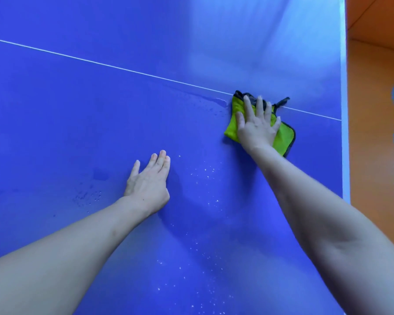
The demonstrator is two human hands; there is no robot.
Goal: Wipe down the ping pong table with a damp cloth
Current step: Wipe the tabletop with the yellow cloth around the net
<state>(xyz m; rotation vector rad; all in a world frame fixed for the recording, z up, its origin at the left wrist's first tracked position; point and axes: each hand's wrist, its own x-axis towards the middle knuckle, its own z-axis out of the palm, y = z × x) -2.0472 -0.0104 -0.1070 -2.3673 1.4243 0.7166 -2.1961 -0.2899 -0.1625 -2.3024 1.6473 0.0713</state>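
The green cloth (284,137) is pressed flat onto the blue ping pong table (55,110) at about two o'clock in the view, right on the white centre line (100,62), under the straight, spread fingers of the right hand (256,127). The left hand (149,184) is laid flat, fingers straight and holding nothing, on the surface at about seven o'clock of the cloth. A wet smear (214,100) at nine o'clock of the cloth and scattered droplets (205,171) at six o'clock suggest the job is underway but unfinished, with the dry-looking area beyond the line apparently left to do.
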